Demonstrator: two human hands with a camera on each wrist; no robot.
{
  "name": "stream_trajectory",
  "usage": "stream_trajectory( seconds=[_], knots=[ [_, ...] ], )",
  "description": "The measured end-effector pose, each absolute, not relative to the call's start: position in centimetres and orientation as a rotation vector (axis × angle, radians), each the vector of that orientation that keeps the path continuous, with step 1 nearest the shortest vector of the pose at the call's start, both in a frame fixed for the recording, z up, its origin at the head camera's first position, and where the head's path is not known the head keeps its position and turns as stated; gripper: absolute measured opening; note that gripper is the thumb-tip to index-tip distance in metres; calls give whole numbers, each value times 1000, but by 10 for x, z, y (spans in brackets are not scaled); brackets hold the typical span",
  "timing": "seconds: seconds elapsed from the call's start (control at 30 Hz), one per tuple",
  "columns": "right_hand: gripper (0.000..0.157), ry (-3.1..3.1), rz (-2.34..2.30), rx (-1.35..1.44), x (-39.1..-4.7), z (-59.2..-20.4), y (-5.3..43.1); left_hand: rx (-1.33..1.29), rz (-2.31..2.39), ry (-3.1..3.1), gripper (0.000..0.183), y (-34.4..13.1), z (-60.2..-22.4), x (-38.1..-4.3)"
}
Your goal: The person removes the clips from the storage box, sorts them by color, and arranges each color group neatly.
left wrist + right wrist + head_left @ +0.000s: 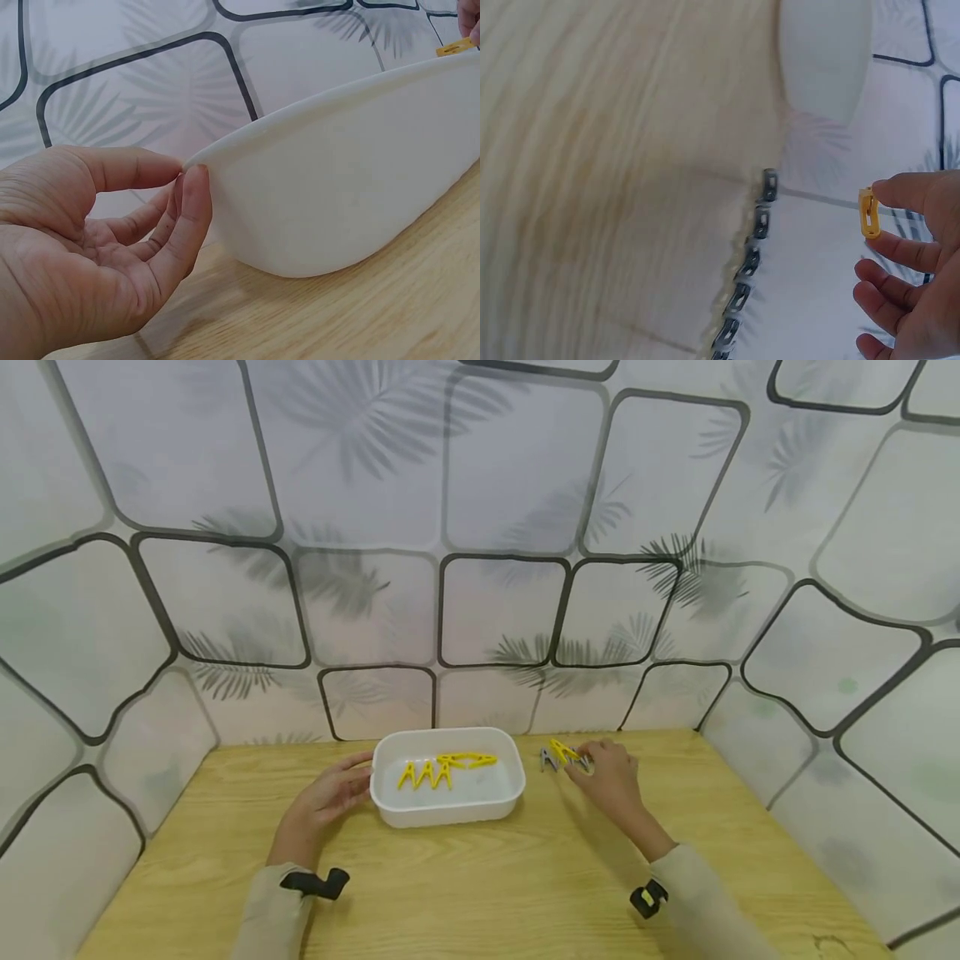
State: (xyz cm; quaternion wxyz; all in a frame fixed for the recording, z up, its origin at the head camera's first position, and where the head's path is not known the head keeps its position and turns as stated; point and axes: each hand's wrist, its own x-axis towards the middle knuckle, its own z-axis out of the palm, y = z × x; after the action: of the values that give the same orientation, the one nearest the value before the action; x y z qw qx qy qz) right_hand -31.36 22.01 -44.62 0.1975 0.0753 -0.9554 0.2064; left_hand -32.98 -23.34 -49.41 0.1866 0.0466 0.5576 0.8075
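We are steadying the white tub (447, 802) at its 9 o'clock rim with our left hand (330, 795), fingers curled against the edge. Our right hand (611, 777) is pinching a yellow peg (867, 213) on the desk (480, 893), at the tub's 3 o'clock. A firm pinch seems wise. Only the right wrist view is showing the row of grey pegs (747, 279); only the head view is showing the yellow pegs in the tub (442, 768).
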Motion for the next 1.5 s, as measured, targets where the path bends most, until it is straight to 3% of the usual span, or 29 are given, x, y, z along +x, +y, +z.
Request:
stream_trajectory(
  seconds=[0.57, 1.0, 1.5],
  knots=[
    [28, -2749, 379, 304, -312, -471, 229, 113, 2301, 1549, 28, -233, -493, -329],
    [23, -2828, 397, 256, -317, -491, 219, 113, 2320, 1472, 36, -233, -491, -325],
    [33, -2829, 373, 266, -320, -498, 215, 111, 2290, 1552, 37, -233, -493, -326]
  ],
)
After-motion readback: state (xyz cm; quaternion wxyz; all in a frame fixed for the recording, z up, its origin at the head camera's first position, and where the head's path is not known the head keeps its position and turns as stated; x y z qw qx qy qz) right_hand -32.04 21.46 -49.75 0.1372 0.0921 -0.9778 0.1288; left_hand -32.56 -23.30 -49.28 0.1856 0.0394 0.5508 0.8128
